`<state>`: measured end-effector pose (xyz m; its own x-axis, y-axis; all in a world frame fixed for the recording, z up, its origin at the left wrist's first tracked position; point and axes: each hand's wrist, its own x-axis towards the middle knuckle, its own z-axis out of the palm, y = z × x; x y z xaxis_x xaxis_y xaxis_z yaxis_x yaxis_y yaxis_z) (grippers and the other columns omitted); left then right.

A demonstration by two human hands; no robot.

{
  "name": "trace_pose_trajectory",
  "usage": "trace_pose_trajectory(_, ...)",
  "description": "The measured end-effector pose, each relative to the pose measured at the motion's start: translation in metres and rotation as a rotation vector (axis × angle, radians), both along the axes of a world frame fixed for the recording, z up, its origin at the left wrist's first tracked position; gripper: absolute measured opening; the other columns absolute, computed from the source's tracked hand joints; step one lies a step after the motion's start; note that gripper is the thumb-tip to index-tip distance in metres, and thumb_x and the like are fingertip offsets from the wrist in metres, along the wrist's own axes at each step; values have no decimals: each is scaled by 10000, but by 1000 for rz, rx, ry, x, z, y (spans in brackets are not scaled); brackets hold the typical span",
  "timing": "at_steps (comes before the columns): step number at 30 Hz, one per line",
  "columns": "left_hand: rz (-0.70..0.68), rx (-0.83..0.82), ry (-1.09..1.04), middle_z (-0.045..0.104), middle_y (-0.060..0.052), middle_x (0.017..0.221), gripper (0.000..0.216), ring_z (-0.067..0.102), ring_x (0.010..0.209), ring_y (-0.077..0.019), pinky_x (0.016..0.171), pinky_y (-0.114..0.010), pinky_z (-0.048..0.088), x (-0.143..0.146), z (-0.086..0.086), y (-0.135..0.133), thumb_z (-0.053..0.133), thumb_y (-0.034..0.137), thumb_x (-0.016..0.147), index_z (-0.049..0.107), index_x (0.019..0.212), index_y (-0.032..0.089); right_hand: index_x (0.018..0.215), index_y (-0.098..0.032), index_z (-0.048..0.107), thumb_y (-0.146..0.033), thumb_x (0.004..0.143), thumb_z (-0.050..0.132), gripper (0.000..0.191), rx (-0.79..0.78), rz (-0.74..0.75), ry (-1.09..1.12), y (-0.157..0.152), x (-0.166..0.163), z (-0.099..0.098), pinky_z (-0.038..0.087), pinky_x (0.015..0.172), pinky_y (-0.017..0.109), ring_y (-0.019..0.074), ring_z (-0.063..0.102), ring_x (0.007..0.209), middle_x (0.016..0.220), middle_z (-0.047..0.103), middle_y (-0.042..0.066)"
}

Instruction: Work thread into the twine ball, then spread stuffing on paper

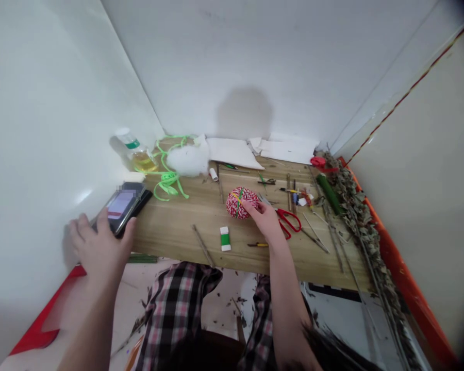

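Note:
My left hand [100,245] lies at the table's left edge, its fingers spread over the near end of a phone [122,202] with a lit screen. One fingertip rests on that screen. My right hand [266,219] grips the right side of a ball of red-and-white twine [237,205], which has a green and a yellow band around it. Scissors with red handles [290,220] lie partly behind this hand. Below the ball are a white eraser with a green sleeve [225,239] and a small yellow-and-dark tool [257,245].
A bottle of yellow liquid [144,161], bright green ribbon [168,183] and white stuffing [189,158] occupy the back left. White sheets [232,152] lie along the back wall. Dried leafy stems [355,221] and a green roll [330,193] line the right side, beside an orange edge [398,263].

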<state>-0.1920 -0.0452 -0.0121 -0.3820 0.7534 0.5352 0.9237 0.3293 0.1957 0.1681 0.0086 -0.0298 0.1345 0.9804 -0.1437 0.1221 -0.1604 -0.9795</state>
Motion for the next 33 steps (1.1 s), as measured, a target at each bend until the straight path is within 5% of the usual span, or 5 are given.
trace_pose_trajectory(7, 14, -55, -9, 313, -271, 1585, 738, 225, 1491, -444, 1114, -656, 289, -1, 11, 13, 425, 643, 905, 558, 1399, 112, 948, -149, 769, -683, 696, 713, 593, -3, 3, 12, 1, 1, -4, 533, 798, 351, 231, 663, 817, 893, 763, 79)
trace_pose_trajectory(18, -22, -80, -11, 348, -239, 1575, 708, 234, 1490, -429, 1161, -604, 255, -13, 4, 25, 400, 645, 916, 653, 1294, 102, 958, -146, 773, -674, 705, 711, 589, 16, 3, 3, 2, 1, -6, 533, 794, 353, 233, 667, 813, 906, 765, 86)
trace_pose_trajectory(22, -109, -10, -1, 346, -236, 1577, 748, 257, 1498, -354, 1200, -509, 227, -10, 12, 24, 362, 619, 942, 478, 1465, 97, 947, -144, 771, -680, 707, 704, 591, 10, 8, -2, 1, 1, -5, 532, 783, 346, 234, 665, 810, 906, 765, 88)
trace_pose_trajectory(33, -146, -391, -35, 235, -202, 1632, 721, 162, 1513, -433, 1168, -600, 207, -24, 28, 66, 333, 698, 916, 532, 1442, 246, 996, -146, 769, -678, 692, 717, 615, 1, 2, 9, 1, 1, -5, 539, 810, 360, 235, 663, 816, 882, 764, 82)
